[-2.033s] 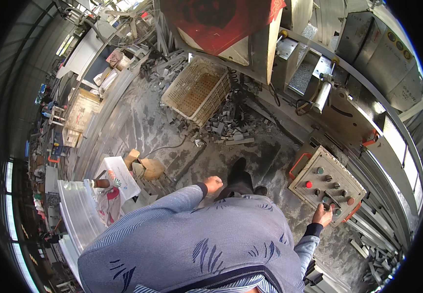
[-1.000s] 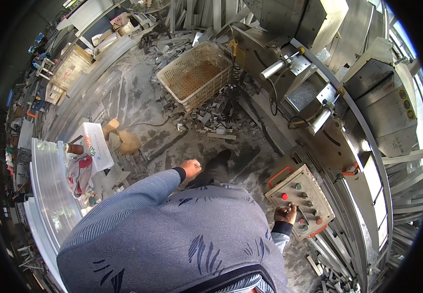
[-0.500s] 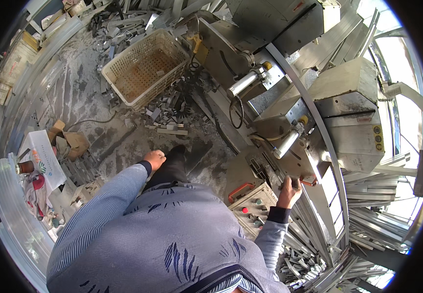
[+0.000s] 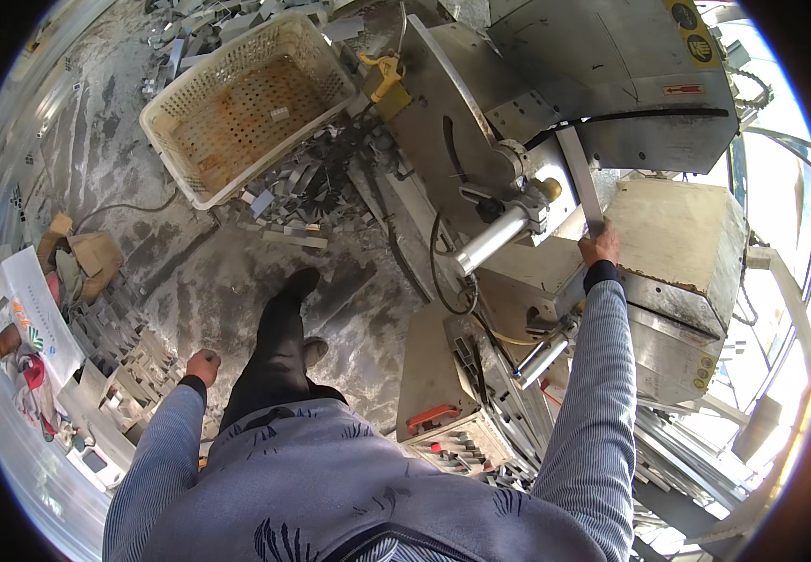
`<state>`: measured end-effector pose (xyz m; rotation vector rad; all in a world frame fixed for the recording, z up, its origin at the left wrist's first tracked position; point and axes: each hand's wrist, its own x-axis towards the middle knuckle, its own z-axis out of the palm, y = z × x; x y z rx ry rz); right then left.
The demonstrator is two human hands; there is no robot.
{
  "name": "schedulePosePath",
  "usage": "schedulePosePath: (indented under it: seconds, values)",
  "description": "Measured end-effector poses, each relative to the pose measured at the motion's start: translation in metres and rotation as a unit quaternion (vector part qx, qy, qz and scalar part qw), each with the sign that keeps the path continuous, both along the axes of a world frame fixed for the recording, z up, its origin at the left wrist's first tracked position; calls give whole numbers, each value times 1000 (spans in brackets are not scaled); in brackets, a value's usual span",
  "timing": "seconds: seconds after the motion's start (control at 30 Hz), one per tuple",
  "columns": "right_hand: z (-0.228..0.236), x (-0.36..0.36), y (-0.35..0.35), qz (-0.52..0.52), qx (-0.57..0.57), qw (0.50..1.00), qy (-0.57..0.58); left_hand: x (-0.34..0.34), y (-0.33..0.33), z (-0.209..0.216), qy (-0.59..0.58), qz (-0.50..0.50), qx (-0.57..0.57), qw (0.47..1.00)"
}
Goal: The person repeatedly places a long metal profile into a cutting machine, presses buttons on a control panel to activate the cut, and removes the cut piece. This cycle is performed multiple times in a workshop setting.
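Note:
My right hand [image 4: 600,245] reaches forward to the machine, fingers closed around the near end of a flat aluminium bar [image 4: 578,173]. The bar runs away from me, with its far end beside the large grey machine housing [image 4: 616,70]. Left of the bar sits a silver clamp cylinder [image 4: 494,239]; a second cylinder [image 4: 544,361] lies nearer to me. Down at my left side, my left hand [image 4: 204,365] is curled into a loose fist, apart from everything, and nothing shows in it.
A cream perforated plastic crate [image 4: 176,169] stands on the floor at the far left, with metal offcuts [image 4: 316,187] beside it. A control box with a red button [image 4: 466,445] is close on my right. Cardboard [image 4: 96,258] and a white box [image 4: 40,304] lie at left.
My right hand has moved forward from beside the near cylinder to the bar's end. My left hand has dropped outward to the left. The view has shifted, and my leg is extended forward.

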<state>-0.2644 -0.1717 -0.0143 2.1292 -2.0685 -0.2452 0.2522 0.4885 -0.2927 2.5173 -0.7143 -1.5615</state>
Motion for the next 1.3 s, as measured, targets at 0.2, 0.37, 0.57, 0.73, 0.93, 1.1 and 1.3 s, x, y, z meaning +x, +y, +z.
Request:
schedulePosePath:
  seconds: [0.2, 0.37, 0.57, 0.73, 0.93, 1.1, 1.3]
  values:
    - [-10, -17, -22, -19, 30, 998, -60, -39, -14, 0, 65, 29, -9, 997]
    - [-7, 2, -18, 17, 31, 998, -60, -37, -51, 4, 61, 16, -14, 998]
    - [-6, 25, -25, 36, 31, 996, -79, -22, -70, -6, 68, 50, 11, 996]
    - [-3, 36, -31, 21, 38, 997, -63, -30, -82, -1, 78, 27, 17, 996]
    - [-8, 36, -33, 46, 17, 996, -69, -38, -109, 19, 52, -28, 4, 998]
    - [-11, 35, -31, 79, -14, 994, -77, -43, -123, 21, 57, -13, 3, 998]
    - [-10, 35, -31, 83, -5, 994, -76, -47, -124, 11, 37, -65, 5, 997]
